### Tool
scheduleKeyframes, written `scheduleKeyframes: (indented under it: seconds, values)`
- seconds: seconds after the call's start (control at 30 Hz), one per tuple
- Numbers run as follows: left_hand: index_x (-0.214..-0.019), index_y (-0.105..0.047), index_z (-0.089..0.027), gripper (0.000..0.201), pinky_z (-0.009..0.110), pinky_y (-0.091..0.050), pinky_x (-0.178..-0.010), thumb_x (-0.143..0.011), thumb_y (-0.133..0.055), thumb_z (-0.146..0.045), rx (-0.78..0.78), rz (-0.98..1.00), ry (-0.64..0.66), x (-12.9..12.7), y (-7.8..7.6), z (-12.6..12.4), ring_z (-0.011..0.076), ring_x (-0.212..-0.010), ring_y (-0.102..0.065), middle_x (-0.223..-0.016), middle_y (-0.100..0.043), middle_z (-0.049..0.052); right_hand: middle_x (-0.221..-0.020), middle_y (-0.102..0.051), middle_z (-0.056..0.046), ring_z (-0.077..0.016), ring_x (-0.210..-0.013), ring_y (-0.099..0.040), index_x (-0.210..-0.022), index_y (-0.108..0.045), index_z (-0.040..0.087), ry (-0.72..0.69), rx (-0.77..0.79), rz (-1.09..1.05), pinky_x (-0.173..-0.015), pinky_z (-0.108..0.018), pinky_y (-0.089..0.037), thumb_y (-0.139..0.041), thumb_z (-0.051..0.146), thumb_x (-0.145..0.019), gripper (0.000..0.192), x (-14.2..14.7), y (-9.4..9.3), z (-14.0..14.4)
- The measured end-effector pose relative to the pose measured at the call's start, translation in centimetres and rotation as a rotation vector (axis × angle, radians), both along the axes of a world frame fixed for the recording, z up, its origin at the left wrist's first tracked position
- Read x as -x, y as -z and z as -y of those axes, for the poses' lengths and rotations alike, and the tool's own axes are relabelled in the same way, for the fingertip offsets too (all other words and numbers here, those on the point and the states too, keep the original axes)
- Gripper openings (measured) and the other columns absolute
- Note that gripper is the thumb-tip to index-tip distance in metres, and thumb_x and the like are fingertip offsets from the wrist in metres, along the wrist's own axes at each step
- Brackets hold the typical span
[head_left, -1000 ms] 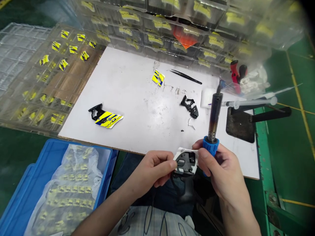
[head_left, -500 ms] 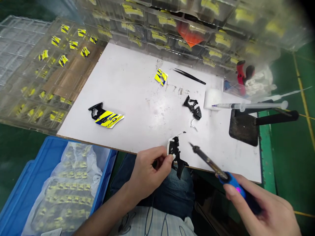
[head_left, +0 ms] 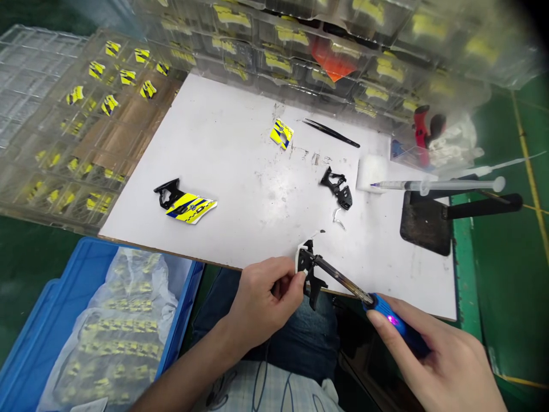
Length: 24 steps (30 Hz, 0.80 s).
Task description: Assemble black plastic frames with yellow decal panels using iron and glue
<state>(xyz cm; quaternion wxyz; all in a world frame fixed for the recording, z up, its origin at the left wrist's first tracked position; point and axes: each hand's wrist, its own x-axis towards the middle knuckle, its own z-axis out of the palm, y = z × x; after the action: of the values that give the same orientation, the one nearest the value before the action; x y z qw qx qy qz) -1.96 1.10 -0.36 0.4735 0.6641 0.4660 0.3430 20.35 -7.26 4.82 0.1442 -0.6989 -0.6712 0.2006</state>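
Observation:
Between the thumb and fingers of my left hand (head_left: 270,292) is a black plastic bracket (head_left: 315,284) with a white edge, held upright over the table's front edge. My right hand (head_left: 441,349) grips a blue-handled soldering iron (head_left: 398,326) whose small light glows pink. The iron's tip meets the upper part of the bracket, though the exact contact spot is too small to make out. Beyond the hands lies another black bracket (head_left: 337,187), with a thin clear strip (head_left: 338,219) beside it. A yellow-and-blue panel with a black mount (head_left: 191,207) rests at left on the table.
Black tweezers (head_left: 331,133) and a yellow piece (head_left: 282,134) lie at the back of the white table (head_left: 223,131). At right are a syringe (head_left: 450,185), a white block (head_left: 371,173) and a black stand (head_left: 424,223). Clear trays (head_left: 124,123) stand left, above a blue bin (head_left: 180,312).
My right hand has moved left, bringing the soldering iron's tip from beside the bracket onto it. The bracket in my left hand has shifted very slightly to the right.

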Motion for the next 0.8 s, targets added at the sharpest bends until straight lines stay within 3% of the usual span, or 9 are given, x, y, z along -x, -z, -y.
scheduleKeyframes:
  seconds: [0.17, 0.37, 0.8]
  values:
    - [-0.061, -0.039, -0.02, 0.031, 0.02, -0.029, -0.049, -0.088, -0.052, -0.014, -0.001, -0.002, 0.009, 0.06, 0.1, 0.03, 0.007, -0.048, -0.036, -0.055, -0.037, -0.007, -0.063, -0.071, 0.002, -0.0115, -0.038, -0.055, -0.092, -0.073, 0.021, 0.01, 0.012, -0.006, -0.039, -0.018, -0.045, -0.06, 0.044, -0.097, 0.027, 0.35, 0.07, -0.23]
    - [-0.061, -0.038, -0.02, 0.032, 0.021, -0.028, -0.049, -0.089, -0.052, -0.015, 0.011, -0.009, 0.018, 0.11, 0.19, 0.13, 0.0073, -0.047, -0.034, -0.055, -0.036, -0.007, -0.06, -0.068, 0.003, -0.0102, -0.038, -0.053, -0.092, -0.071, 0.021, -0.006, 0.013, 0.006, -0.039, -0.017, -0.043, -0.059, 0.044, -0.098, 0.027, 0.4, 0.13, -0.23]
    - [-0.061, -0.036, -0.021, 0.032, 0.022, -0.028, -0.049, -0.089, -0.052, -0.016, 0.023, -0.004, 0.017, 0.02, 0.18, 0.07, 0.0079, -0.047, -0.032, -0.054, -0.033, -0.008, -0.065, -0.072, 0.001, -0.0117, -0.041, -0.058, -0.092, -0.073, 0.022, 0.007, 0.018, -0.007, -0.042, -0.017, -0.046, -0.061, 0.044, -0.097, 0.026, 0.51, -0.06, -0.41]
